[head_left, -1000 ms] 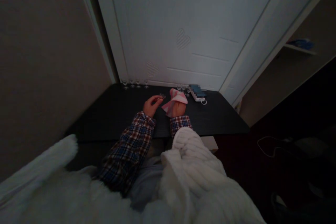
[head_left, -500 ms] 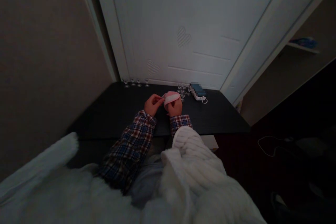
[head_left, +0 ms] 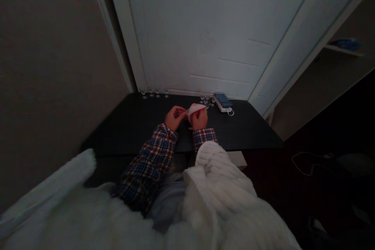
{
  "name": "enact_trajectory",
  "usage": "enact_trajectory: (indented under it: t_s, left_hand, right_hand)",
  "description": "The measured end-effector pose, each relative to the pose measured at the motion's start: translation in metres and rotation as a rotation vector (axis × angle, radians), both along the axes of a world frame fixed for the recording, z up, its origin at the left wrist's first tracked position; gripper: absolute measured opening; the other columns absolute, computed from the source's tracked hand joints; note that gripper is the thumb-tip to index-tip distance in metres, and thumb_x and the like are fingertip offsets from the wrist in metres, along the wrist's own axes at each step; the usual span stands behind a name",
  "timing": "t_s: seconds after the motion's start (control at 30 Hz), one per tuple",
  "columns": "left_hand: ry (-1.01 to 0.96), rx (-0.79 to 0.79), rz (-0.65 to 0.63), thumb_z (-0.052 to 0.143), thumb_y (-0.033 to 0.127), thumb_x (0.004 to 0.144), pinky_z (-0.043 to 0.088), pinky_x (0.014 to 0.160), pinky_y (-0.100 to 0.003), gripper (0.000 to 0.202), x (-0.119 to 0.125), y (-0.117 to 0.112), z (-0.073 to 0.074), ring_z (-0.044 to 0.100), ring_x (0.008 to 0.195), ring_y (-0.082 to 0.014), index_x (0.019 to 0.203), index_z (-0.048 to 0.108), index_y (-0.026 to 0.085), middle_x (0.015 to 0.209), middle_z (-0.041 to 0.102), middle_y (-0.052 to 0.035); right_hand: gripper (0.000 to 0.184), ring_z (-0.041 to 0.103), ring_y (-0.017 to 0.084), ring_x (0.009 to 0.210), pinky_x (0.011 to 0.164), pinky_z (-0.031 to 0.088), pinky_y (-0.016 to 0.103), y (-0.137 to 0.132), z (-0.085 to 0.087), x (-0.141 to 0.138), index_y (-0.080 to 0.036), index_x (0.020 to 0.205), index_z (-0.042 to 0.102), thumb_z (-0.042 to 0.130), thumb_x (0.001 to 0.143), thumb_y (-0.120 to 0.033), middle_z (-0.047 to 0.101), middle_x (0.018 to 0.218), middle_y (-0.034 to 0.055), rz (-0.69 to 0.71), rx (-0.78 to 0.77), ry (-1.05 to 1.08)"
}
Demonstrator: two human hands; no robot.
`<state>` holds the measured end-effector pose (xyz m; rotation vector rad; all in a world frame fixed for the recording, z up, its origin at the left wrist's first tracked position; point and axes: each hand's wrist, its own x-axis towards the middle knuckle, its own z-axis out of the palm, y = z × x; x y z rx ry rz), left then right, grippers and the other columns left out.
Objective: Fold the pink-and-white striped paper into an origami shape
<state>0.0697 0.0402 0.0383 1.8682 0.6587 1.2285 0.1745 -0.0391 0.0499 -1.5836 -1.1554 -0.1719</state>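
The left hand's grip is pinched on a small clear glass, mostly hidden, mid-surface; the right hand's grip is closed on pink cloth meeting it. Other glasses stand at 10 and 1 o'clock; bare room opens at 4 and 8, the near edge at 6.

A single head-worn camera looks forward and steeply down from above the wearer's own body. The white garment is nearest the lens and fills the bottom of the frame. Farther off, near the centre, are the left hand and right hand, seen from above and behind, over a dark tabletop. A pale door panel faces the camera across the upper middle; a wall fills the upper left.
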Motion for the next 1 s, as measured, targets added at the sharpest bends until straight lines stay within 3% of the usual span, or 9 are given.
enact_trajectory:
  t_s: [0.23, 0.43, 0.63, 1.0]
  left_hand:
    - [0.079, 0.069, 0.126, 0.06, 0.041, 0.072, 0.042, 0.064, -0.027, 0.022, -0.004, 0.001, -0.001, 0.056, 0.067, -0.0154, 0.076, 0.059, 0.019, 0.068, 0.06, 0.0]
    - [0.11, 0.08, 0.121, 0.057, 0.043, 0.073, 0.041, 0.059, -0.026, 0.024, -0.004, 0.0, 0.002, 0.053, 0.061, -0.014, 0.073, 0.058, 0.019, 0.063, 0.058, 0.0011]
    - [0.131, 0.111, 0.072, 0.063, 0.04, 0.069, 0.043, 0.059, -0.024, 0.026, -0.001, -0.002, -0.002, 0.056, 0.064, -0.0143, 0.088, 0.063, 0.021, 0.071, 0.061, 0.0002]
    - [0.14, 0.065, 0.101, 0.06, 0.045, 0.073, 0.04, 0.048, -0.023, 0.029, -0.003, -0.006, 0.001, 0.056, 0.048, -0.0111, 0.087, 0.062, 0.02, 0.069, 0.061, 0.0006]
  right_hand:
    - [0.033, 0.053, 0.016, 0.109, 0.097, 0.041, 0.027, -0.003, 0.003, 0.0, -0.01, 0.113, 0.055, 0.043, 0.083, -0.018, 0.057, 0.115, 0.0106, 0.024, -0.002, -0.011]
    - [0.031, 0.054, 0.015, 0.106, 0.096, 0.042, 0.025, 0.005, 0.0, 0.001, -0.012, 0.109, 0.058, 0.045, 0.081, -0.016, 0.058, 0.113, 0.0087, 0.003, -0.027, 0.004]
    - [0.035, 0.053, 0.019, 0.108, 0.096, 0.041, 0.03, 0.014, -0.008, 0.007, -0.009, 0.114, 0.056, 0.041, 0.085, -0.021, 0.057, 0.114, 0.0129, -0.105, -0.048, 0.059]
    - [0.034, 0.053, 0.018, 0.106, 0.095, 0.041, 0.028, 0.008, -0.008, 0.004, -0.01, 0.111, 0.057, 0.04, 0.086, -0.024, 0.057, 0.111, 0.0122, -0.101, 0.023, 0.04]
